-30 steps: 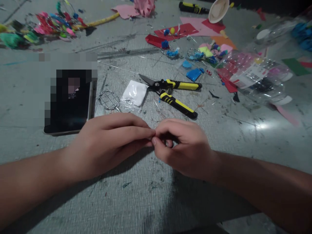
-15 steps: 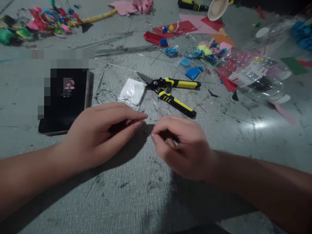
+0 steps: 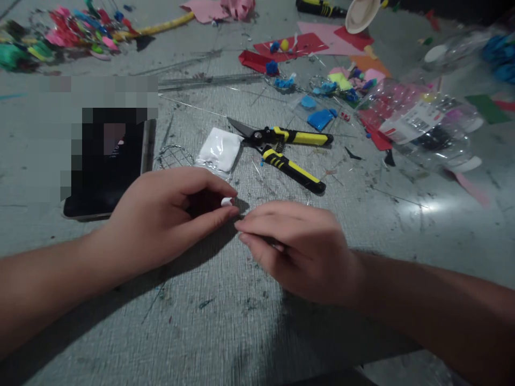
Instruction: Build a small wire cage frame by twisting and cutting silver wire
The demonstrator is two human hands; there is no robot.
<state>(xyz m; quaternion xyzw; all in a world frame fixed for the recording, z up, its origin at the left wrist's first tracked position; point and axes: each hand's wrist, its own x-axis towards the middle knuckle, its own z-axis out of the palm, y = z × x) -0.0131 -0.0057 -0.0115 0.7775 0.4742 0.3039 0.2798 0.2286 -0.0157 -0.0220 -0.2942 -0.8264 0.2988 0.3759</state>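
My left hand [image 3: 173,214] is closed, with a small white lump of clay [image 3: 227,201] showing between the fingertips and thumb. Close by on its right, my right hand [image 3: 298,249] has thumb and fingers pressed together in a pinch; whatever they may hold is hidden. Just beyond the left fingers lies a clear packet of white clay [image 3: 219,150]. Pruning shears [image 3: 277,145] with black-and-yellow handles rest beside it, blades touching the packet's edge and handles spread. A bent wire mesh piece [image 3: 176,155] sits between the packet and the phone.
A dark phone [image 3: 108,182] lies left of my left hand. Clear plastic bottles [image 3: 426,126] lie at the right. Blue clay scraps [image 3: 321,119], red paper [image 3: 298,47] and a paper cup [image 3: 362,15] are scattered behind. Far left is a colourful clay-and-wire cluster [image 3: 68,32].
The white lump has come into sight at my left fingertips. My right hand has shifted slightly left, its curled fingers straightening into a flatter pinch.
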